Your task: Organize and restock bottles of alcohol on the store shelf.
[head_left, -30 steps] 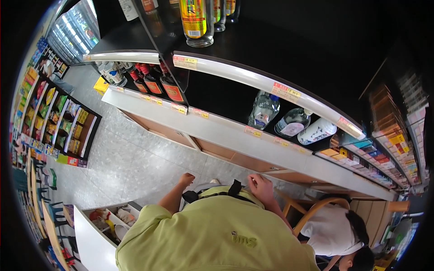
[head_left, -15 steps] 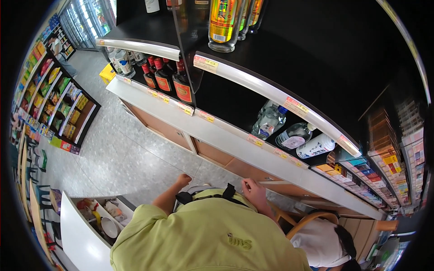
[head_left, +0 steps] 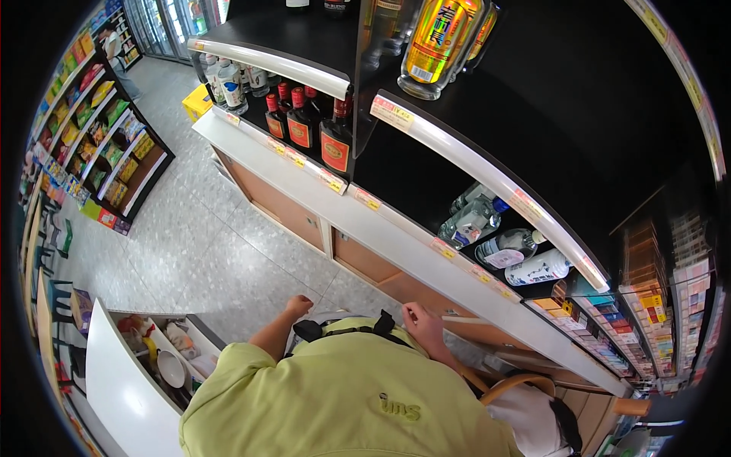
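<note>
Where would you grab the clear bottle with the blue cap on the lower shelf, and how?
Probably around the body of the clear bottle, below its blue cap, coming from the shelf's open front. The body's front is uncovered, while the upper shelf's pale edge appears close above the cap and a pink-labelled bottle crowds its right side.

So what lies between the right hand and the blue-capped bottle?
In the head view, the brown cabinet front and the white ledge with its price tags lie between the right hand and the blue-capped bottle.
</note>
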Available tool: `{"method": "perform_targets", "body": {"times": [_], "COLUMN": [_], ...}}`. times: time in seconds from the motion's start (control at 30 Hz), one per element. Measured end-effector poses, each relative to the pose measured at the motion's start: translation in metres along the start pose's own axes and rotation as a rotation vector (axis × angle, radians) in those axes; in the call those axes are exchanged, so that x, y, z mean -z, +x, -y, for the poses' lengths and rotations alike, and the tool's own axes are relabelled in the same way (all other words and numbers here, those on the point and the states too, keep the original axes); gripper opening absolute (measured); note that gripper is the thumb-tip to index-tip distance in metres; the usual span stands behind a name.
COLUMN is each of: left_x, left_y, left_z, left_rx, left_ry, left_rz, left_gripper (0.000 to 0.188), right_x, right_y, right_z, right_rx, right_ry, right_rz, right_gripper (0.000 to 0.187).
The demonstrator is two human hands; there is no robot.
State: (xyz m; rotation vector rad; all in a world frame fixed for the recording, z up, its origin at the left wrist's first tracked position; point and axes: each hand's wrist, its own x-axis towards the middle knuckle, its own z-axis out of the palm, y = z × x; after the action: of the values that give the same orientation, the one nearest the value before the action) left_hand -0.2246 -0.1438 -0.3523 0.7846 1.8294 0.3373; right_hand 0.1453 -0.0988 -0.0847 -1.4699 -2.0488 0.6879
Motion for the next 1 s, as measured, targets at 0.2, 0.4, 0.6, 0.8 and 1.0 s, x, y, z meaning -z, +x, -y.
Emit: {"method": "perform_targets", "body": {"times": [0.2,0.4,0.6,0.8,1.0], "left_x": [0.007,0.017,0.014,-0.002,-0.006], "left_y": [0.007,0.016,-0.003,-0.027,-0.031], "left_z": [0.003,0.02,0.003,-0.004,-0.008], "left_rx": [-0.023,-0.019,0.068,0.002,0.036], "left_ry": [0.006,0.031,0.044,0.011,0.081], "left_rz": [-0.003,-0.005,-0.015,-0.01,-0.014], "left_gripper": [0.031,0.03,0.032,0.034,0.035], "right_x": [-0.011,-0.014,-0.011,-0.009,0.013], "right_y": [0.002,0.003,0.01,0.026,0.035], "right_z": [0.011,0.015,0.006,0.002,-0.012], "right_rx": [0.003,-0.007,0.028,0.115,0.104], "right_ry": [0.003,0.004,-0.013,0.007,0.071], "right_rz": [0.008,0.018,0.08,0.138,0.153], "right_gripper": [0.012,0.013,0.008,0.011,0.01]}}
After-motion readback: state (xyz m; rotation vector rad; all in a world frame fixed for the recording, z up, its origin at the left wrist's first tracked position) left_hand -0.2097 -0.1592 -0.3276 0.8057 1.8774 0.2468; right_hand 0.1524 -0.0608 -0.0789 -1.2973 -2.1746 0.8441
